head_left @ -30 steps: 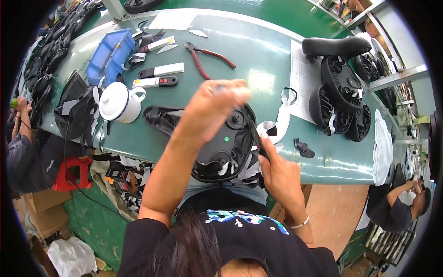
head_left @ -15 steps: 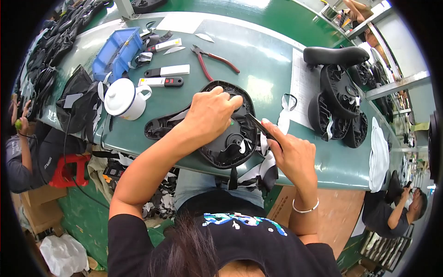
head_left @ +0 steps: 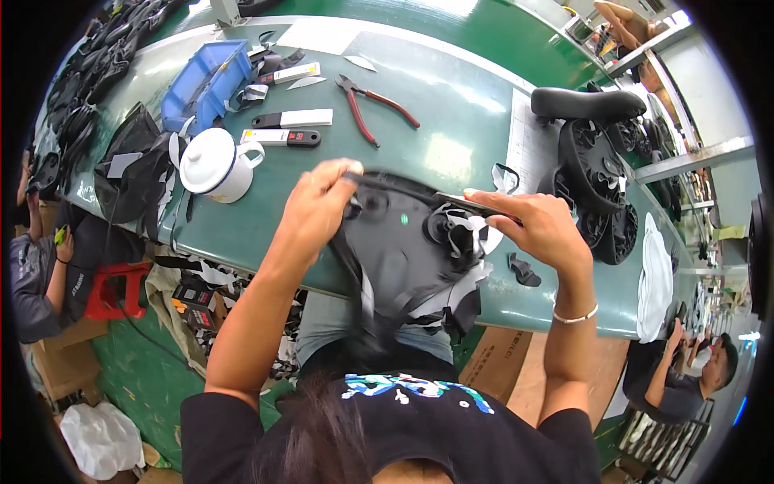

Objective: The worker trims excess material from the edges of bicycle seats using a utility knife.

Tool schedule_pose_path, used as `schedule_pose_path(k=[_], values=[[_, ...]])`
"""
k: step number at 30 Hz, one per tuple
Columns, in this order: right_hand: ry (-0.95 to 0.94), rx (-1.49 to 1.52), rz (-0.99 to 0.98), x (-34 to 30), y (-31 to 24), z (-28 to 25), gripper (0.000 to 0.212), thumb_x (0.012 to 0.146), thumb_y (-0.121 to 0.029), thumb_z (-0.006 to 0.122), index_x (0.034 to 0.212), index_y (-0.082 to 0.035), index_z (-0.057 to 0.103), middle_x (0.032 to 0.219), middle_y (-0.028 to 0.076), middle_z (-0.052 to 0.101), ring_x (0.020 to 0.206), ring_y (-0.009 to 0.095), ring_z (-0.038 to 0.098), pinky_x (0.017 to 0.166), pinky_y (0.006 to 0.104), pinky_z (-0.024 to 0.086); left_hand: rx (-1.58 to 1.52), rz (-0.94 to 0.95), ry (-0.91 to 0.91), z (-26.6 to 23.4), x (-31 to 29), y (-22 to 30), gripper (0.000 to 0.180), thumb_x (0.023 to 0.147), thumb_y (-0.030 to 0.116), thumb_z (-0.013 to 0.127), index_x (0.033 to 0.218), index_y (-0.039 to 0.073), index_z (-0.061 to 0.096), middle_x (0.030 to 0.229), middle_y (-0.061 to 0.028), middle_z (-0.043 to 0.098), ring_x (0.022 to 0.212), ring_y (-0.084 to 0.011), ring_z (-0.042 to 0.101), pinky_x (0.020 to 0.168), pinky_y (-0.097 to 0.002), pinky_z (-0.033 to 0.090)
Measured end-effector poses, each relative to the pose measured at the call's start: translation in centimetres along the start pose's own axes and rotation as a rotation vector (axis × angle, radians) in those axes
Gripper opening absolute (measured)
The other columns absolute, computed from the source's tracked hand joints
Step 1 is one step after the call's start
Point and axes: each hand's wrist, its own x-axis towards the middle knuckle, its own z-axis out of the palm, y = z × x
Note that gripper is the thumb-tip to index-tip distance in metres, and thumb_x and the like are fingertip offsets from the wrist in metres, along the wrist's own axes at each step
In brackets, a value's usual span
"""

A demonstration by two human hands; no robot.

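Note:
A black bicycle saddle (head_left: 395, 242) is turned underside up at the table's front edge, its narrow nose pointing toward my body and blurred by motion. My left hand (head_left: 318, 202) is closed on its far left rim, fingers wrapped over the edge. In my right hand (head_left: 544, 226) is a slim knife-like tool (head_left: 476, 205), partly hidden by the fingers. Its thin end lies along the saddle's far right rim. Loose black and white trim (head_left: 463, 294) hangs from the saddle's right side. A small black scrap (head_left: 524, 270) rests on the table below my right hand.
Beyond my left hand stand a lidded white mug (head_left: 214, 168) and a blue bin (head_left: 205, 85). Red-handled pliers (head_left: 363, 109) and flat white-and-black packs (head_left: 282, 139) lie farther back. More saddles (head_left: 592, 165) are piled at right. Co-workers sit on both sides.
The saddle has swung round, its nose moving from the left to toward my body. My left hand has shifted left onto the rim; my right hand has moved right with the tool.

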Motion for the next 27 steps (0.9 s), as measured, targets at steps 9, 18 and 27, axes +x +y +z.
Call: schedule_pose_path(k=[9, 18, 27], values=[[-0.125, -0.275, -0.043, -5.9, -4.9, 0.7, 0.050, 0.083, -0.025, 0.063, 0.132, -0.030, 0.052, 0.059, 0.006, 0.050, 0.052, 0.024, 0.053, 0.051, 0.0367, 0.040, -1.310, 0.310, -0.346, -4.4, 1.2, 2.7, 0.036, 0.101, 0.028, 0.038, 0.072, 0.010, 0.051, 0.054, -0.0026, 0.048, 0.058, -0.0167, 0.054, 0.073, -0.0393, 0.050], [0.118, -0.105, 0.040, -9.0, -4.9, 3.3, 0.051, 0.080, -0.021, 0.068, 0.129, -0.026, 0.054, 0.054, 0.004, 0.045, 0.043, 0.023, 0.046, 0.044, 0.0345, 0.036, 0.770, 0.747, -0.656, 2.6, -1.1, 2.2, 0.019, 0.069, 0.019, 0.072, 0.078, 0.003, 0.066, 0.072, -0.0069, 0.064, 0.072, -0.0190, 0.053, 0.066, -0.0338, 0.043], [0.112, 1.040, 0.810, -15.7, -12.1, 7.6, 0.056, 0.091, -0.015, 0.058, 0.142, -0.013, 0.035, 0.076, 0.010, 0.066, 0.058, 0.017, 0.063, 0.056, 0.0307, 0.050, -1.384, 0.421, -0.216, 2.2, 3.2, 4.4, 0.027, 0.087, 0.017, 0.056, 0.062, 0.011, 0.046, 0.061, 0.0035, 0.043, 0.070, -0.0114, 0.048, 0.076, -0.0314, 0.041]])
